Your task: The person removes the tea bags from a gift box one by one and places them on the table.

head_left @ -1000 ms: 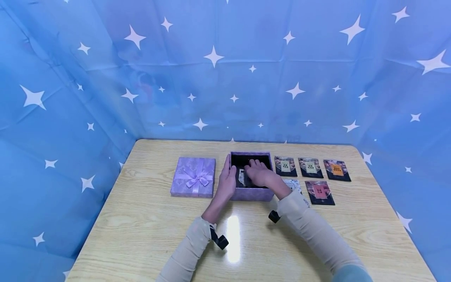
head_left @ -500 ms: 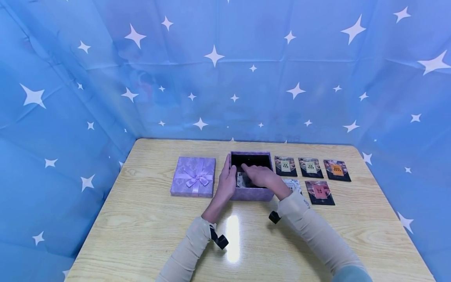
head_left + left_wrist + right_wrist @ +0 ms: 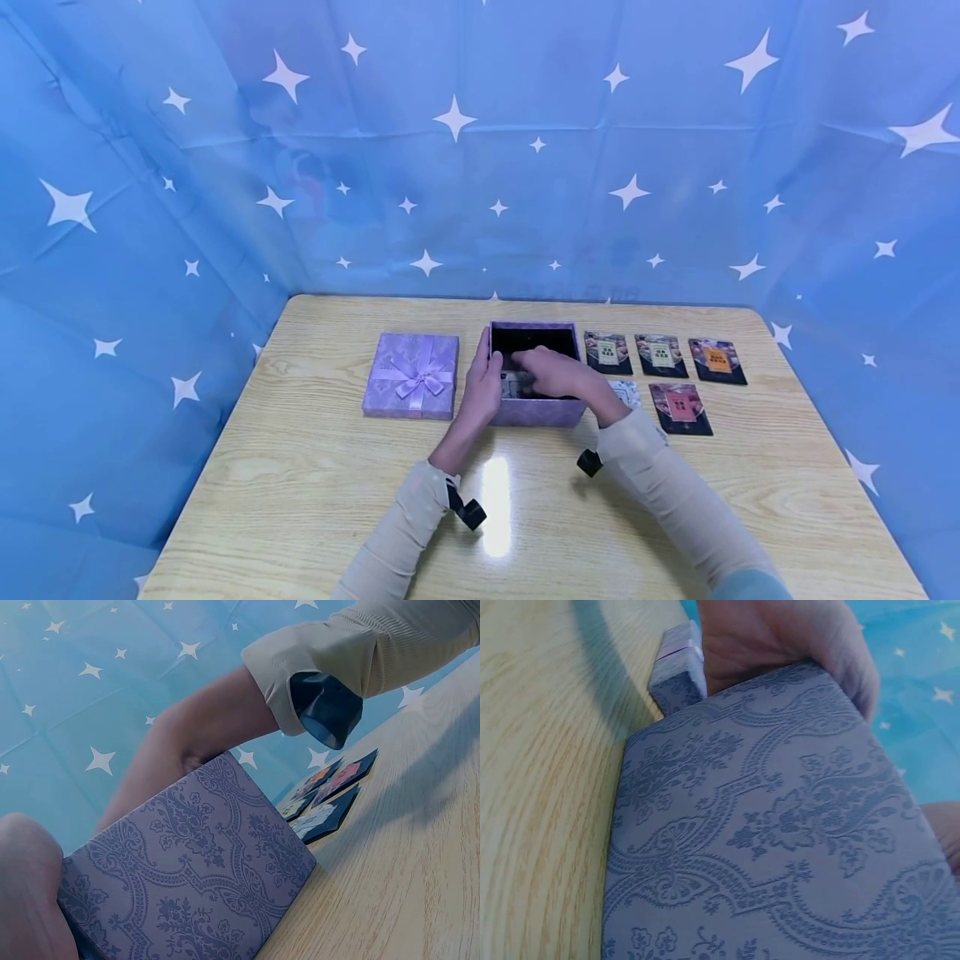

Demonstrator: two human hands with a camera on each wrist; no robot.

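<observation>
An open purple patterned box [image 3: 536,413] with a dark inside stands on the table. My left hand [image 3: 480,385] grips its left wall, thumb at the rim and fingers along the outside. My right hand [image 3: 551,372] is down inside the box, fingers curled at a blurred packet [image 3: 512,385] with a pale label; the fingertips are partly hidden. In the left wrist view, the box's front wall [image 3: 187,870] covers the right fingers. The right wrist view shows the left hand [image 3: 787,637] over the box's far corner.
A purple lid [image 3: 412,377] with a ribbon bow lies left of the box. To the right lie black packets with a pale green label [image 3: 608,354], another green [image 3: 662,357], orange [image 3: 717,362] and red [image 3: 681,409]; a white patterned packet [image 3: 626,392] is partly behind the right wrist.
The right fingers, spread inside the box before, have curled in, and the hand has shifted slightly right. The packet in the box has tilted and blurred. The left hand keeps its hold.
</observation>
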